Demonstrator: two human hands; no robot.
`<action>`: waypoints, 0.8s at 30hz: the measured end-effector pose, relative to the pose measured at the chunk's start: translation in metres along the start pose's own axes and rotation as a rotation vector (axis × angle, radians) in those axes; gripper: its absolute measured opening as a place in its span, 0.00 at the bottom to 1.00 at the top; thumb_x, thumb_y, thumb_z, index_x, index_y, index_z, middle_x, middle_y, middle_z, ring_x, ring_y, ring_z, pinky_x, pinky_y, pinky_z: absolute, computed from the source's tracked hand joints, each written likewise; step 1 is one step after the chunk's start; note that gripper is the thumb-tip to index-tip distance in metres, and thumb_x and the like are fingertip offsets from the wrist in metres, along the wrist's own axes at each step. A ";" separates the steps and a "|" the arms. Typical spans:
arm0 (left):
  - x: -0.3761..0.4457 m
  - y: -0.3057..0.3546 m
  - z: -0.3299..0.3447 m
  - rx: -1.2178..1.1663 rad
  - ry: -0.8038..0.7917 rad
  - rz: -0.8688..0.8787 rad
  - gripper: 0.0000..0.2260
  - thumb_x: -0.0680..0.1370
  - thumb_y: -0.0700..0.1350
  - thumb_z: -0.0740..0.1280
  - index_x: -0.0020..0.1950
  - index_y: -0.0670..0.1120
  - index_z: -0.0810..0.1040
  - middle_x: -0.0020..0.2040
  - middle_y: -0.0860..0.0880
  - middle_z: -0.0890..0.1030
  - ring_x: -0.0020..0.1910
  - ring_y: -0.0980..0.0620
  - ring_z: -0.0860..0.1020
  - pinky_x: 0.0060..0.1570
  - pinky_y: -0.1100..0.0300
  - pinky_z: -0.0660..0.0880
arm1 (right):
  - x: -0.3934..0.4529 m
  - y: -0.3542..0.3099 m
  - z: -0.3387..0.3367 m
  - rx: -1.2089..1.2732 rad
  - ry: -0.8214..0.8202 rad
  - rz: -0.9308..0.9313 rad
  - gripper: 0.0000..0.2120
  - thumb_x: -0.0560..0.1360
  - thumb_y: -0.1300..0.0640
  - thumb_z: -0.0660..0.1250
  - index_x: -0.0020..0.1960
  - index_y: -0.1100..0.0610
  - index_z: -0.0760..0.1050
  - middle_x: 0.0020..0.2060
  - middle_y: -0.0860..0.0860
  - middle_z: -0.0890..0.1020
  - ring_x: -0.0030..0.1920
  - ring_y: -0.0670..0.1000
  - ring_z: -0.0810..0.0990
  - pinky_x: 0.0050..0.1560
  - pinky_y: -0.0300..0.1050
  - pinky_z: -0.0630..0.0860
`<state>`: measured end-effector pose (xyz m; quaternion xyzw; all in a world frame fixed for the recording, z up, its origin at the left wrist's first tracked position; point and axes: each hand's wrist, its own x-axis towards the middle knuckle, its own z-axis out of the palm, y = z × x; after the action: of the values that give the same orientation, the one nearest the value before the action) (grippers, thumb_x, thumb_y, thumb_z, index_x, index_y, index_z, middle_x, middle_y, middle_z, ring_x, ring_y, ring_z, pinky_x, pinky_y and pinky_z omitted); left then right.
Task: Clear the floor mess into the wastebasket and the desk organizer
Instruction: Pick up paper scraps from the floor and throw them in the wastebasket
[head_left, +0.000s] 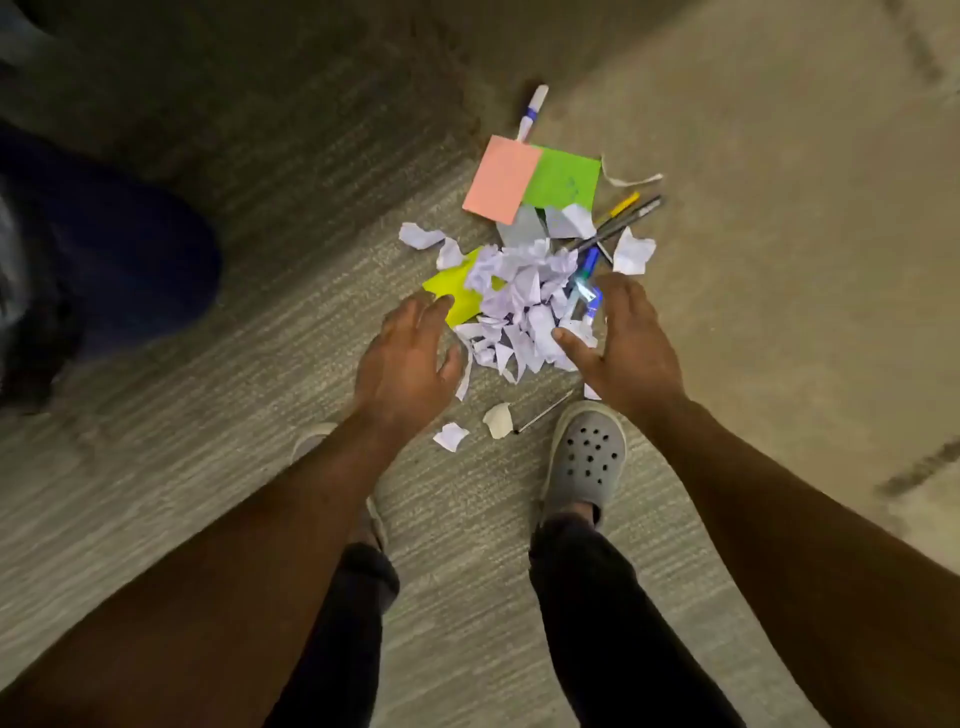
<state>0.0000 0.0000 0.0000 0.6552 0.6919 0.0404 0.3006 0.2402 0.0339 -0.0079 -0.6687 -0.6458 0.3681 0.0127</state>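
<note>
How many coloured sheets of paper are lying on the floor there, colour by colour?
Pink sheet: 1
Green sheet: 1
Yellow sheet: 1, partly buried under the white torn scraps
Total: 3 coloured sheets. The white scraps are too many and too piled up to count.

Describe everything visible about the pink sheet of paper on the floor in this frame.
The pink sheet is a flat, uncrumpled rectangle of salmon-pink paper lying on the carpet at the far side of the mess, rotated slightly. Its right edge overlaps the green sheet. Its far edge covers the end of a white marker; its near corner meets the torn white scraps. Neither hand touches it.
</note>
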 end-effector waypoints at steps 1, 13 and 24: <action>0.008 -0.007 0.015 0.026 -0.049 0.013 0.28 0.75 0.48 0.69 0.73 0.44 0.67 0.71 0.40 0.68 0.67 0.39 0.70 0.60 0.45 0.75 | 0.007 0.009 0.011 -0.030 -0.027 -0.017 0.36 0.73 0.40 0.68 0.74 0.55 0.59 0.72 0.57 0.64 0.70 0.59 0.66 0.64 0.55 0.72; 0.080 -0.010 0.106 0.313 -0.323 0.124 0.49 0.63 0.57 0.79 0.77 0.55 0.54 0.79 0.42 0.47 0.72 0.36 0.60 0.58 0.43 0.75 | 0.079 0.017 0.076 -0.484 -0.215 -0.194 0.60 0.59 0.43 0.80 0.76 0.40 0.42 0.78 0.55 0.46 0.70 0.65 0.64 0.47 0.59 0.78; 0.072 -0.021 0.109 0.080 -0.307 0.097 0.17 0.74 0.34 0.68 0.63 0.42 0.75 0.63 0.40 0.73 0.56 0.37 0.75 0.54 0.44 0.73 | 0.086 0.002 0.086 -0.447 -0.146 -0.232 0.14 0.74 0.67 0.62 0.59 0.58 0.71 0.62 0.59 0.69 0.54 0.62 0.74 0.34 0.49 0.65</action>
<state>0.0356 0.0277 -0.1244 0.6978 0.6064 -0.0734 0.3742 0.1893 0.0692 -0.1127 -0.5480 -0.7828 0.2595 -0.1400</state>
